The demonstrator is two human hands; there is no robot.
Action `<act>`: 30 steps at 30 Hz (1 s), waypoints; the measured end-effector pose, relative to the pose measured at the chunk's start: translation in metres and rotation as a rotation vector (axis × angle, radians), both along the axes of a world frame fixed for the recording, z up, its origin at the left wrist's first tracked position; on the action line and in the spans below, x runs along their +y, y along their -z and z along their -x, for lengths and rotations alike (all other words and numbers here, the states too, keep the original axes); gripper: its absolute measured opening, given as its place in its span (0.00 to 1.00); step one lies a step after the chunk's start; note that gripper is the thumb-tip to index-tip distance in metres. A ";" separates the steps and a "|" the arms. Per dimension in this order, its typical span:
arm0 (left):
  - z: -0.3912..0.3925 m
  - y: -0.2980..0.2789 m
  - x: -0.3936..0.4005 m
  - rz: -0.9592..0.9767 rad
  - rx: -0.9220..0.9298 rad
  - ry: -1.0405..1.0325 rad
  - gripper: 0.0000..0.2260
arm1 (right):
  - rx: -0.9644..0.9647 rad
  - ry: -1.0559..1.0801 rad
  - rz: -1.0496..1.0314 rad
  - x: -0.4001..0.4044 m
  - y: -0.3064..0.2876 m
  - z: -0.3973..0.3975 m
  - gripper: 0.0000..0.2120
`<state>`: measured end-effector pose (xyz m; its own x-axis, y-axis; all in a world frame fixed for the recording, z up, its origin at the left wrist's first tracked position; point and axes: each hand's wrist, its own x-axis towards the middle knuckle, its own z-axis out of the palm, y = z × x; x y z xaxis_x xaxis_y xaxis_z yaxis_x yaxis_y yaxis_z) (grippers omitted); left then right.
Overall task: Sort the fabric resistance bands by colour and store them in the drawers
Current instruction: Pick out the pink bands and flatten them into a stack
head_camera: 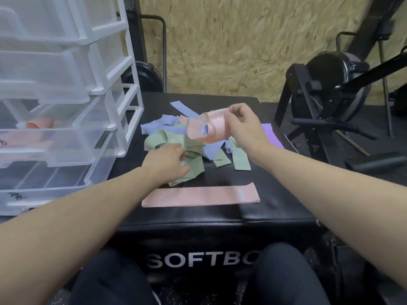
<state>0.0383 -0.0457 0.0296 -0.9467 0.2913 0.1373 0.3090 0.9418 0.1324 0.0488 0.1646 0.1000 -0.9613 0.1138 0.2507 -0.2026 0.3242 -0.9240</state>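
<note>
A tangled pile of fabric bands lies on the black soft box [275, 208]: green ones [165, 140], blue ones [158, 126] and a purple one [272, 134] at the right. My right hand [246, 126] pinches a pink band [209, 128] and holds it lifted above the pile. My left hand [168, 159] grips a green band [193, 168] at the pile's near side. A flat pink band [200, 195] lies alone near the front of the box. The clear plastic drawer unit [66, 106] stands at the left, its drawers pulled out; one holds pink bands [39, 123].
A black exercise machine [334, 89] stands at the right, close to the box. Behind is a chipboard wall [242, 40] and a black metal frame [163, 51]. My knees [114, 280] are against the box's front.
</note>
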 end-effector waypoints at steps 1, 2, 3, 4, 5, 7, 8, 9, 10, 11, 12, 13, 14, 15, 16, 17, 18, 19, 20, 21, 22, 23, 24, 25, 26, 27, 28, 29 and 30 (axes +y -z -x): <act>-0.001 -0.001 0.002 0.022 -0.061 -0.027 0.10 | 0.002 -0.007 0.005 0.001 -0.003 -0.002 0.03; -0.002 -0.003 0.003 0.019 -0.100 -0.050 0.12 | 0.001 -0.016 0.004 0.002 -0.005 -0.005 0.02; -0.003 -0.006 0.004 -0.023 -0.147 -0.081 0.14 | -0.008 -0.027 -0.003 0.003 -0.008 -0.007 0.02; -0.004 -0.008 0.006 -0.113 -0.174 -0.104 0.15 | -0.022 -0.043 -0.013 0.004 -0.011 -0.010 0.01; -0.007 -0.013 0.008 -0.214 -0.198 -0.117 0.16 | -0.038 -0.062 -0.020 0.005 -0.013 -0.013 0.01; -0.015 -0.023 0.012 -0.373 -0.237 -0.105 0.23 | -0.060 -0.091 -0.034 0.007 -0.017 -0.020 0.02; -0.019 -0.028 0.015 -0.425 -0.250 -0.077 0.27 | -0.063 -0.095 -0.041 0.008 -0.019 -0.024 0.02; -0.024 -0.034 0.018 -0.441 -0.247 -0.050 0.29 | -0.060 -0.096 -0.047 0.008 -0.021 -0.028 0.03; -0.029 -0.039 0.021 -0.444 -0.218 -0.021 0.27 | -0.054 -0.098 -0.051 0.008 -0.024 -0.032 0.03; -0.034 -0.044 0.025 -0.459 -0.199 -0.015 0.23 | -0.049 -0.101 -0.051 0.008 -0.027 -0.036 0.02; -0.040 -0.050 0.028 -0.524 -0.193 0.001 0.19 | -0.042 -0.106 -0.046 0.007 -0.030 -0.040 0.02; -0.046 -0.057 0.033 -0.618 -0.210 0.021 0.16 | -0.034 -0.112 -0.036 0.007 -0.034 -0.045 0.01; -0.054 -0.064 0.037 -0.707 -0.229 0.051 0.15 | -0.027 -0.118 -0.028 0.007 -0.037 -0.049 0.01; -0.061 -0.071 0.041 -0.762 -0.241 0.080 0.14 | -0.019 -0.122 -0.025 0.007 -0.041 -0.054 0.03; -0.067 -0.077 0.044 -0.815 -0.235 0.105 0.13 | -0.013 -0.124 -0.027 0.008 -0.045 -0.057 0.05; -0.072 -0.081 0.046 -0.864 -0.220 0.116 0.12 | -0.008 -0.125 -0.028 0.008 -0.048 -0.062 0.06; -0.078 -0.085 0.048 -0.915 -0.204 0.120 0.12 | -0.002 -0.127 -0.020 0.009 -0.052 -0.066 0.06; -0.082 -0.089 0.049 -0.955 -0.184 0.117 0.11 | 0.003 -0.130 -0.007 0.009 -0.056 -0.071 0.06; -0.085 -0.092 0.050 -0.973 -0.143 0.115 0.10 | 0.008 -0.132 0.006 0.009 -0.060 -0.075 0.06; -0.087 -0.095 0.051 -0.972 -0.100 0.110 0.10 | 0.012 -0.130 0.011 0.010 -0.065 -0.080 0.06; -0.090 -0.100 0.051 -0.969 -0.072 0.098 0.09 | 0.015 -0.129 0.011 0.010 -0.069 -0.085 0.06; -0.093 -0.104 0.051 -0.978 -0.059 0.095 0.09 | 0.013 -0.130 0.011 0.010 -0.073 -0.089 0.06; -0.097 -0.109 0.050 -0.987 -0.056 0.098 0.09 | 0.007 -0.133 0.017 0.011 -0.075 -0.094 0.06; -0.101 -0.113 0.051 -1.005 -0.060 0.101 0.08 | -0.003 -0.136 0.025 0.012 -0.077 -0.098 0.05; -0.105 -0.117 0.051 -1.017 -0.061 0.097 0.07 | -0.016 -0.144 0.035 0.012 -0.078 -0.103 0.05; -0.111 -0.120 0.051 -1.036 -0.063 0.094 0.05 | -0.030 -0.157 0.046 0.013 -0.077 -0.108 0.03; -0.117 -0.124 0.051 -1.050 -0.067 0.087 0.05 | -0.041 -0.174 0.055 0.014 -0.076 -0.113 0.02; -0.122 -0.126 0.050 -1.066 -0.070 0.088 0.05 | -0.048 -0.194 0.068 0.015 -0.075 -0.118 0.01; -0.128 -0.128 0.049 -1.066 -0.076 0.088 0.05 | -0.047 -0.209 0.082 0.016 -0.072 -0.122 0.02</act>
<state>0.1666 0.0034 0.1581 -0.9450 0.1238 0.3028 0.3266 0.3037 0.8950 0.1711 0.1806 0.1724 -0.9765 -0.0714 0.2033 -0.2138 0.2032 -0.9555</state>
